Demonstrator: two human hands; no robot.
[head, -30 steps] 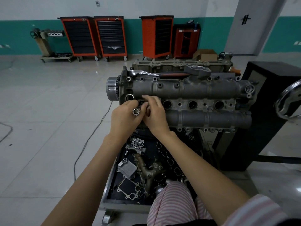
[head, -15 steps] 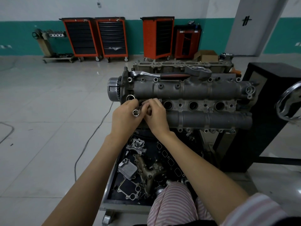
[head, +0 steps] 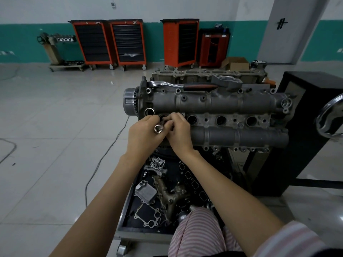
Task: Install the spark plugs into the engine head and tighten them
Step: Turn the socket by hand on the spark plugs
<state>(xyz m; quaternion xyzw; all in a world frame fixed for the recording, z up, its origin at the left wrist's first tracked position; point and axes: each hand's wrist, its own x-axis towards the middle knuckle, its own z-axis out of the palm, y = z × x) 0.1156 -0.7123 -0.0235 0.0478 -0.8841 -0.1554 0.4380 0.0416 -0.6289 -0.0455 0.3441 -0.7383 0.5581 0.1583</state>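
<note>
Both hands meet at the leftmost plug well of the engine head [head: 213, 106]; the left hand [head: 143, 135] grips a socket [head: 158, 128], the right hand [head: 179, 133] pinches something hidden.

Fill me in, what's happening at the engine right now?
A person is working both hands at the leftmost spark plug well of the engine head. The left hand holds a socket, open end up, while the right hand pinches something small at the well; what it is cannot be made out. The three wells to the right look empty. The ratchet lies unused on top of the head.
</note>
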